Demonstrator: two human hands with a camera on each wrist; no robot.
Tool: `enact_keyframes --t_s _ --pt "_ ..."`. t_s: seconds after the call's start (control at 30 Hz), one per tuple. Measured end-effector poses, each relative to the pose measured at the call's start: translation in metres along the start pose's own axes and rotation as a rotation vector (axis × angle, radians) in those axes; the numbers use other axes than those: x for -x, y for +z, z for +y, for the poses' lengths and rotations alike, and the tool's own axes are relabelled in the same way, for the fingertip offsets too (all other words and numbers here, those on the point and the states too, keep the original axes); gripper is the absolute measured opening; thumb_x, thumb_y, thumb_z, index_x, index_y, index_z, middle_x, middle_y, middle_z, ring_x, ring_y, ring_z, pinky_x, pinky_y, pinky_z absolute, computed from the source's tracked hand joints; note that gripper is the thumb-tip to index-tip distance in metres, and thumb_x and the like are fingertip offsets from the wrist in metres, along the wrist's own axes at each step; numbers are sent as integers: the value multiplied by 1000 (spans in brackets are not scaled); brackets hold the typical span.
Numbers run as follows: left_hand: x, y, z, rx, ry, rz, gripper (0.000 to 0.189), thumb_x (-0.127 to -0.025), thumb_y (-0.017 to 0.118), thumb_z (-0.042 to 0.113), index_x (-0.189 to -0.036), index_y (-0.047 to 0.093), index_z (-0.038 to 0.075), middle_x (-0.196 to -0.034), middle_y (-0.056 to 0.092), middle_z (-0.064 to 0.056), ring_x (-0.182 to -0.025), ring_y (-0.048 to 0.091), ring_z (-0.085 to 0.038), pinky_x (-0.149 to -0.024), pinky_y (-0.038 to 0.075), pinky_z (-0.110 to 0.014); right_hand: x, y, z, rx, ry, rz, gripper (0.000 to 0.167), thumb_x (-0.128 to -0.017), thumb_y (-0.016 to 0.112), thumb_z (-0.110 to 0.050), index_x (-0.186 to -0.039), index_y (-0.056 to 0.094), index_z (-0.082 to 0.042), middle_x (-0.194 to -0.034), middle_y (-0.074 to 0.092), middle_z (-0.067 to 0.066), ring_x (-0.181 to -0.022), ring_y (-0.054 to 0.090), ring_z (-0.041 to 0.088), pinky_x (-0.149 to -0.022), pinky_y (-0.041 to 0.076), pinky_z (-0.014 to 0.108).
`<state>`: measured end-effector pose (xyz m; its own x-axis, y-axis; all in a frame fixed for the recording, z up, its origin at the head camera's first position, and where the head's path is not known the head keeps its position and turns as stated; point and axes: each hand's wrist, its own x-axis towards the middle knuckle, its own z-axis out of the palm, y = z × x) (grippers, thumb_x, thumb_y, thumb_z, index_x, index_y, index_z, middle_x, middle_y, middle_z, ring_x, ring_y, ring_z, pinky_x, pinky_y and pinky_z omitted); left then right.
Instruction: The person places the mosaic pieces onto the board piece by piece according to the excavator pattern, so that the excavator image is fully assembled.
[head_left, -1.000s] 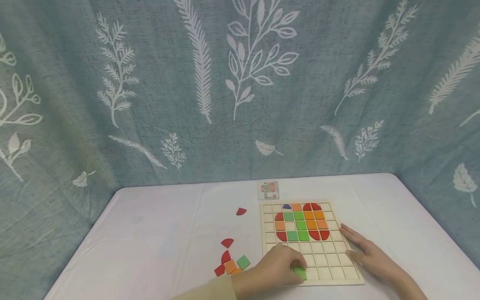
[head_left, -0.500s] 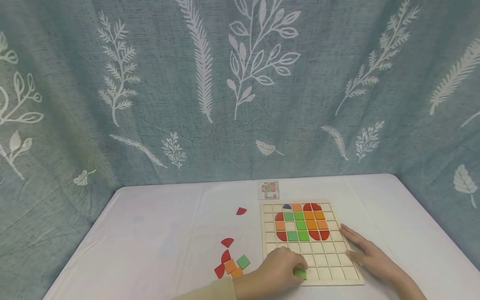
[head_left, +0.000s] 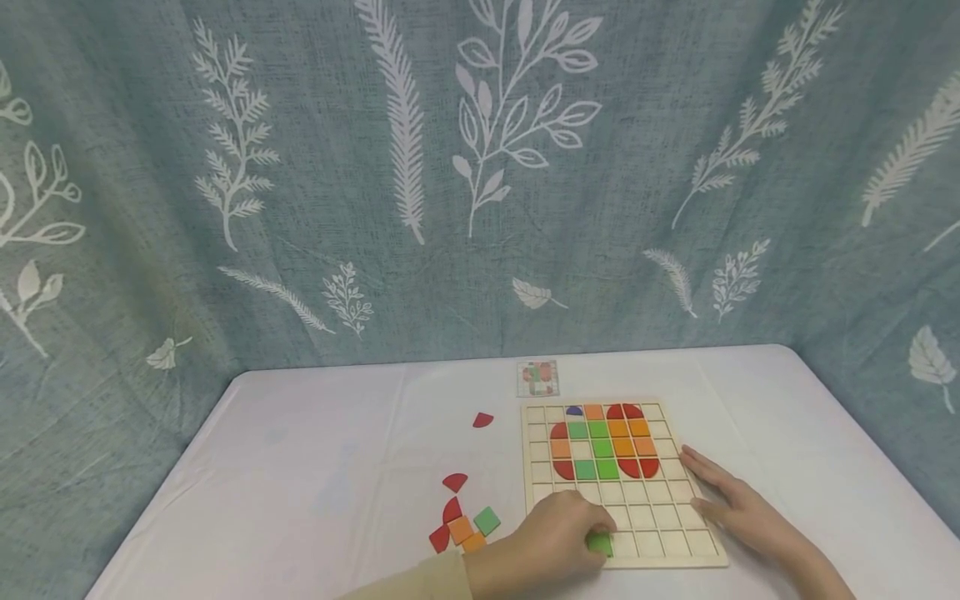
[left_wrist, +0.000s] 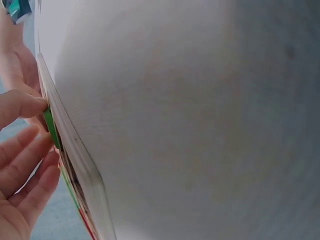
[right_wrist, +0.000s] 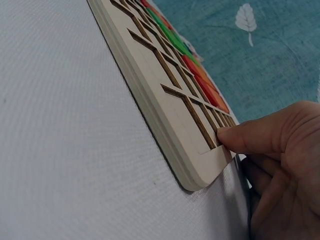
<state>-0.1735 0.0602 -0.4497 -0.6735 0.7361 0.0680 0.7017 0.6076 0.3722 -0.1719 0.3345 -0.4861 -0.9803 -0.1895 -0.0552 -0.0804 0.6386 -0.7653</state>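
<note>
My left hand (head_left: 558, 533) pinches a green square tile (head_left: 599, 544) between thumb and fingertips, over the nearest row of the wooden grid board (head_left: 651, 546). In the left wrist view, the green tile (left_wrist: 51, 128) stands tilted at the board's edge, my other fingers loosely bent beside it. My right hand (head_left: 746, 515) lies along the board's right side with fingers extended. Its thumb (right_wrist: 242, 137) touches the top of the rim near a corner in the right wrist view. Red, orange, green and blue pieces fill part of the board's far half.
Left of the board lie loose pieces: red quarter-circles (head_left: 454, 482), orange squares (head_left: 461, 530) and a green square (head_left: 487, 522). A small pattern card (head_left: 537, 379) is behind the board. A leaf-print curtain (head_left: 420, 167) hangs beyond the white table (head_left: 300, 467).
My left fingers have shifted slightly over the green tile, which stays in the same near-row spot. My right hand has kept its place on the board's edge.
</note>
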Motion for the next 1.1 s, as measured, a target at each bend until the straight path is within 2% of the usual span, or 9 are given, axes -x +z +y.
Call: enact_keyframes --t_s 0.13,0.23,0.3,0.37,0.53,0.7,0.83,1.1 --pt "-1 0 -1 0 12 -23 31 -71 76 17 -101 71 22 -86 67 19 -70 46 7 -69 40 -10 -1 0 -1 4 6 0 66 -84 60 -29 -140 37 -5 -149 23 18 -136 13 36 -102 11 65" --pt "-1 -1 2 -23 20 -41 33 -73 74 14 -105 70 23 -82 65 19 -65 41 5 -62 36 -10 -1 0 -2 7 14 -3 67 -83 61 -29 -140 37 -4 -150 23 17 -132 14 45 -102 11 65" --pt "0 -2 5 -40 33 -45 35 -74 72 11 -106 70 23 -78 63 18 -63 40 3 -59 33 -10 -1 0 -2 10 8 -2 66 -83 61 -28 -140 37 -4 -150 23 18 -132 15 46 -101 11 65" --pt "1 -2 5 -34 45 -47 35 -73 72 9 -106 70 22 -81 65 19 -65 42 5 -61 35 -9 -1 -1 -2 10 5 -1 66 -83 61 -28 -140 37 -4 -150 23 18 -132 14 46 -101 11 66" --pt "-2 -3 0 95 -2 -67 38 -69 73 7 -104 70 21 -89 67 18 -73 49 7 -70 40 -10 0 -1 -2 -1 -1 -2 65 -84 61 -28 -140 37 -4 -150 22 18 -132 14 46 -102 11 65" --pt "-5 -5 -8 214 -72 -34 39 -69 73 4 -105 69 16 -85 67 14 -70 50 6 -65 41 -11 0 -1 -1 4 -14 1 65 -84 60 -28 -140 37 -4 -149 23 18 -132 14 44 -102 11 65" --pt "-9 -6 -12 217 -105 -20 34 -72 75 7 -104 70 15 -85 68 12 -71 52 6 -65 42 -11 -1 -1 0 3 -20 4 64 -84 61 -27 -139 38 -4 -149 23 19 -132 14 44 -102 11 65" --pt "-17 -3 -13 193 -79 7 32 -70 78 11 -101 71 16 -89 71 11 -82 61 6 -74 46 -12 -1 -1 -1 -5 12 -12 67 -84 60 -29 -140 36 -4 -150 21 17 -133 13 46 -102 11 65"
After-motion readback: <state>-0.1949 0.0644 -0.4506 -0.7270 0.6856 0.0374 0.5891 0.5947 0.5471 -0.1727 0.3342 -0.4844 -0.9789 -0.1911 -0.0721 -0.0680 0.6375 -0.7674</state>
